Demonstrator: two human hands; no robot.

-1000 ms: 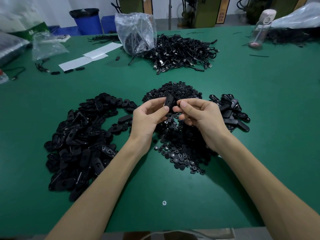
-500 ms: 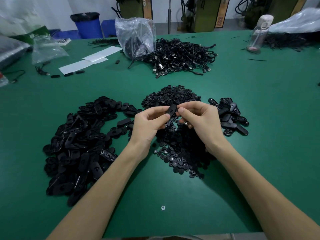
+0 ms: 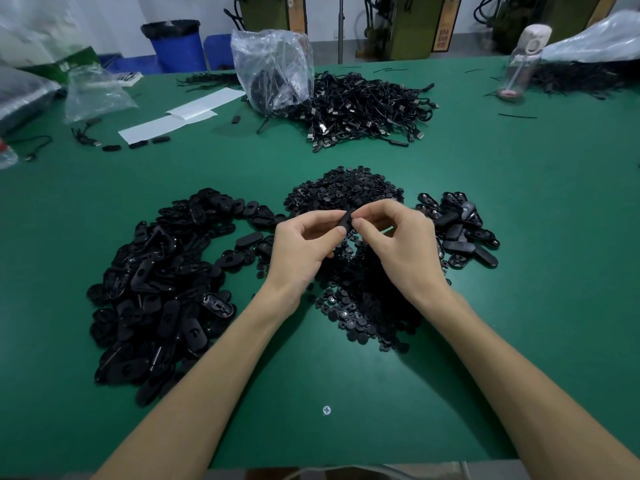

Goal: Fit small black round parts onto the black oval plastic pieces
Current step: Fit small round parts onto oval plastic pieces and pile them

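place: factory assembly workshop | signs: green work table (image 3: 519,209), heaps of black plastic parts (image 3: 156,289), cable pile (image 3: 367,112), machines behind (image 3: 415,26)

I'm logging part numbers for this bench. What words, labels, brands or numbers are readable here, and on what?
No text is legible.
Orange strip on a background machine: red characters, too blurred to read.
Green bag: white marks, too blurred to read.
White paper sheets: no print visible.
The oval piece pinched by the left hand and right hand: no marking visible.
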